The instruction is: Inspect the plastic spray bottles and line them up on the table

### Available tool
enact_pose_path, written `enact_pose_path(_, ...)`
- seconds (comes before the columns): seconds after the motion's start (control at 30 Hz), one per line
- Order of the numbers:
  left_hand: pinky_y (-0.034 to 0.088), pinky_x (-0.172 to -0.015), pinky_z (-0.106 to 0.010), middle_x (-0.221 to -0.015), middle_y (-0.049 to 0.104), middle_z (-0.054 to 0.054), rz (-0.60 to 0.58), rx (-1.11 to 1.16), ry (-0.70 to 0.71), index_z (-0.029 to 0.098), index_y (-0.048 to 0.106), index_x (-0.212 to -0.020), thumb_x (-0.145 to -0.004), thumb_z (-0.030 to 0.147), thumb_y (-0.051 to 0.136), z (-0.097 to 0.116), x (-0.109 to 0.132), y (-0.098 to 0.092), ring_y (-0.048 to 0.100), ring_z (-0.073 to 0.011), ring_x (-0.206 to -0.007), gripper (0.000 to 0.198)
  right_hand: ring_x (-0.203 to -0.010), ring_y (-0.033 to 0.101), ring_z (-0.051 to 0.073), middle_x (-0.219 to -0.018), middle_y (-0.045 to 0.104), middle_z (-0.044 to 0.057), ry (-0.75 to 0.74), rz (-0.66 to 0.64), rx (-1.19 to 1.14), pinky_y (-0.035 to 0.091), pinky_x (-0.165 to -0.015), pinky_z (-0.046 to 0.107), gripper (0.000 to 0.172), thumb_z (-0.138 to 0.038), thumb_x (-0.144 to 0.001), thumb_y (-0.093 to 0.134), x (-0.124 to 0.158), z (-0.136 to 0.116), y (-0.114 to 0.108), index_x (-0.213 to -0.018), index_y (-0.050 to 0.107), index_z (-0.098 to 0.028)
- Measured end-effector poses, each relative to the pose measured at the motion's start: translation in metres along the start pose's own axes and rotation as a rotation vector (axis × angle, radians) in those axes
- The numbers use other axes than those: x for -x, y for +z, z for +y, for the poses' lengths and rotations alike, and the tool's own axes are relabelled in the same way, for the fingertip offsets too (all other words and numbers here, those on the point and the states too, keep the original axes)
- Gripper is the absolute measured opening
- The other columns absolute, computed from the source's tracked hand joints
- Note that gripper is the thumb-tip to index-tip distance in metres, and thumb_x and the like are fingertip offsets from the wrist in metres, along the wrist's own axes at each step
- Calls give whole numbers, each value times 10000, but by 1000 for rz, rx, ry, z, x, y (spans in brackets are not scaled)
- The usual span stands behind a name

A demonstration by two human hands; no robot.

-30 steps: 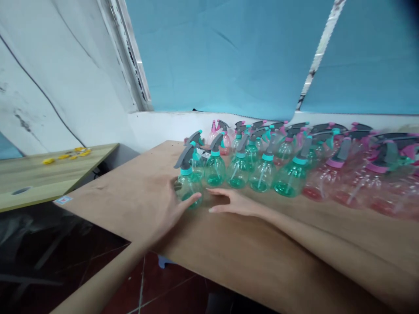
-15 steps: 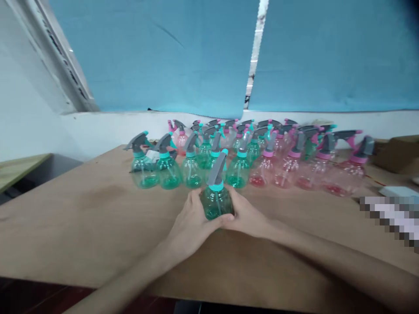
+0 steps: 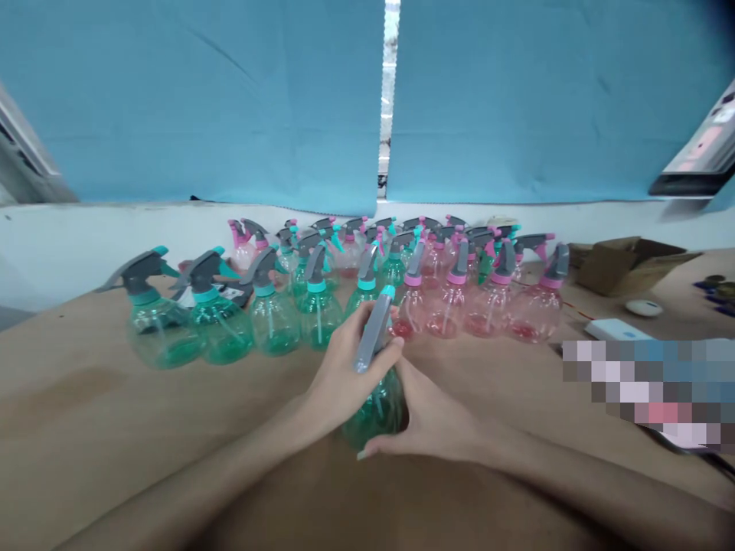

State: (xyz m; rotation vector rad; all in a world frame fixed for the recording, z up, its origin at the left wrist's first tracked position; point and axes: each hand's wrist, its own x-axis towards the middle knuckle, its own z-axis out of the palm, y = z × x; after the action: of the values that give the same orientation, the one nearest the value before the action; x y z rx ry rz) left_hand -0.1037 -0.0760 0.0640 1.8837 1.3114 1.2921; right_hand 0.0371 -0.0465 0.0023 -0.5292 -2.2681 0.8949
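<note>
Both my hands hold one green spray bottle with a grey trigger head above the brown table. My left hand is wrapped round the bottle's neck, just under the grey trigger. My right hand cups the round green body from the right side. Behind them stand several green spray bottles at the left and several pink spray bottles at the right, in rows.
A blue sheet hangs behind a white ledge. At the right lie an open cardboard box, a small white oval object, a flat white device and a blurred-out patch.
The green bottle has come from the left end of the row toward me, and both hands have closed on it. My left hand has shifted up to the neck. The view has swung right.
</note>
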Motion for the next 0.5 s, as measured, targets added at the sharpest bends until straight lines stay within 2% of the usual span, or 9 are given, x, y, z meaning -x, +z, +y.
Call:
enact_pose_path(0.13,466,-912,-389,-1058,604,-50,14,-37,21,207,527,-1094,-835,194,520,-4,-7,4,560,-232,-1061,260,-1261,410,330,-1373,431,127,13,-1,16,347,-1042,501,1011,-512,-569,797,-3,6,-7,-1385,272,-228)
enact_pose_path(0.23,473,-896,-377,-1039,604,-42,23,-34,-2,210,537,-1075,-822,179,506,-6,-10,4,568,-227,-1038,257,-1238,435,334,-1357,459,129,2,-65,48,372,-1018,489,1019,-573,-569,776,-4,13,-13,-1388,285,-217)
enact_pose_path(0.37,485,-834,-344,-1009,621,-10,43,-16,-58,241,552,-1064,-799,191,520,-9,-10,2,601,-205,-932,272,-1266,403,337,-1390,436,145,8,-147,185,339,-1038,496,1051,-662,-595,708,6,32,-26,-1425,259,-200)
enact_pose_path(0.5,480,-707,-312,-815,615,11,51,-59,-78,248,574,-922,-777,211,518,-11,-11,-1,587,-188,-759,159,-1311,357,311,-1418,413,158,44,-163,318,291,-1075,483,959,-675,-663,647,22,54,-40,-1408,320,-169)
